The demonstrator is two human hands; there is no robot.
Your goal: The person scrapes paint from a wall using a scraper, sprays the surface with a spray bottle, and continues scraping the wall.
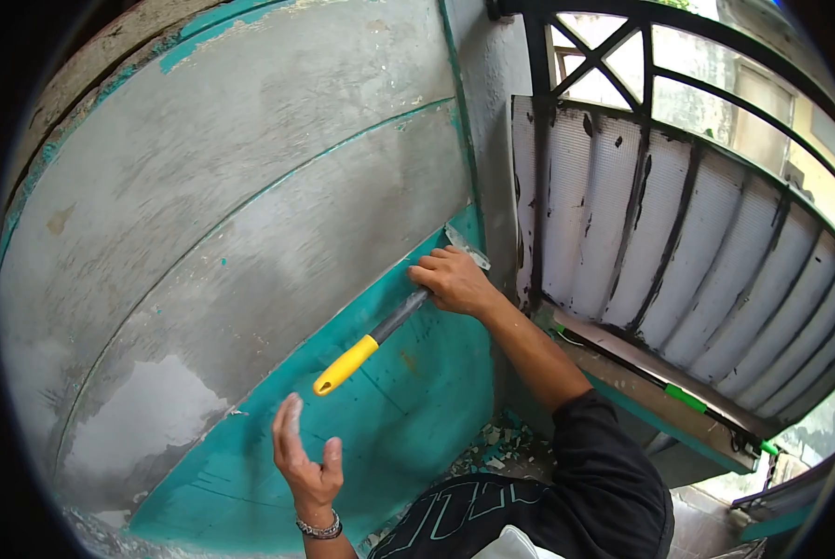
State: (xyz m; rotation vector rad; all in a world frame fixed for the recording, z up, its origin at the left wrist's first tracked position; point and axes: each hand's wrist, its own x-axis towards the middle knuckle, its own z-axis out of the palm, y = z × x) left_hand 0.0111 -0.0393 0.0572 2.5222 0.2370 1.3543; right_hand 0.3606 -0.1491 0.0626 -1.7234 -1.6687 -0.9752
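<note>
The fingers of the right hand [452,279] were curled tight around a scraper [394,321], gripping it close to the blade end, where the dark shaft met the wall [250,186]. The blade tip showed just above the knuckles, pressed against the edge where grey bare surface met the teal paint [417,410]. The scraper's yellow handle [345,365] stuck out down and to the left, free of any grip, slanting across the painted band.

The left hand [307,461] was lower down, fingers loosely spread and half bent, holding nothing, hovering just in front of the teal paint and well apart from the yellow handle. A bracelet [319,530] sat on that wrist.

Most of the wall above was stripped to grey, with teal streaks left along the seams. Paint chips [496,452] lay scattered on the floor at the foot of the wall, near the person's dark sleeve [613,466]. To the right stood a black metal railing [641,177] backed by a white corrugated sheet [715,270].
</note>
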